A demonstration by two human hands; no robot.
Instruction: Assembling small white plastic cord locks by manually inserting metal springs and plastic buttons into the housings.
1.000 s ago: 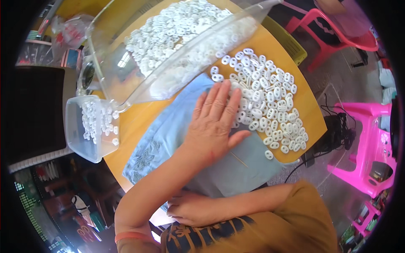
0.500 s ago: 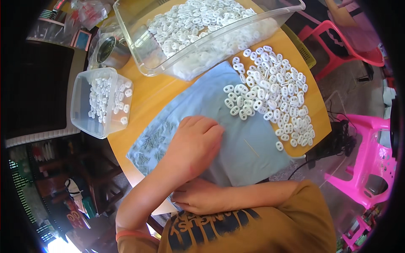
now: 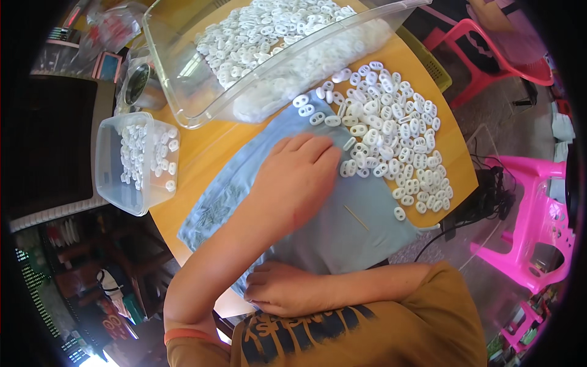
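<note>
Over the blue cloth (image 3: 367,235), my left hand (image 3: 299,168) reaches to the left edge of a heap of small white oval plastic pieces with two holes (image 3: 391,122). Its fingers bend down close together, and their tips are hidden beneath the hand; whatever they hold does not show. Several loose pieces (image 3: 306,110) lie on the cloth just beyond them. My right hand (image 3: 281,286) rests curled at the near edge of the cloth, beside my body, with its inner side hidden. A thin tan stick (image 3: 356,217) lies on the cloth.
A large clear bin (image 3: 208,116) of white pieces stands at the table's far side. Left of the cloth is a small clear tub (image 3: 116,189) with similar pieces. A metal cup (image 3: 147,88) and a dark screen (image 3: 52,140) stand farther left. Pink plastic stools (image 3: 520,244) are at the right.
My left hand has moved farther away toward the heap. Several pieces have spread leftward onto the cloth beyond its fingers. My right hand stays nearly in place; the whole view has shifted slightly.
</note>
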